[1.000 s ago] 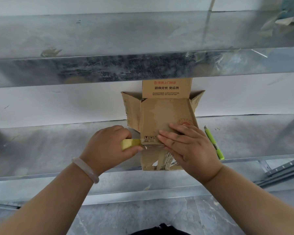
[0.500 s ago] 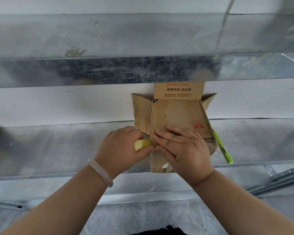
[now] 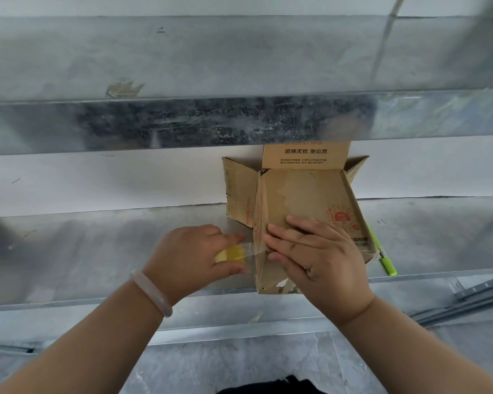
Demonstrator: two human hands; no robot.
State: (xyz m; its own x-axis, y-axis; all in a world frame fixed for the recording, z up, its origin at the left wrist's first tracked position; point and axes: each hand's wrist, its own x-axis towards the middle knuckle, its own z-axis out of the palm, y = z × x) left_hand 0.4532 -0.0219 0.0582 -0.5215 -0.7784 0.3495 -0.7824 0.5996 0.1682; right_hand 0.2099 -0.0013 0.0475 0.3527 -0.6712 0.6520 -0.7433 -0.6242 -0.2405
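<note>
One cardboard box (image 3: 302, 194) lies on the metal shelf (image 3: 97, 251), pinned by the right hand (image 3: 319, 260), flat on its top face with fingers straight. Just left of it, the left hand (image 3: 194, 254) curls round a yellow tape roll (image 3: 229, 254), its clear strip (image 3: 254, 250) running rightward onto the box's edge.

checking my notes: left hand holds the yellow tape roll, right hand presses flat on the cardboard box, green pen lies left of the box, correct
Not quite: in the head view the green pen lies right of the cardboard box, not left. The left hand does hold the yellow tape roll and the right hand presses flat on the box.
</note>
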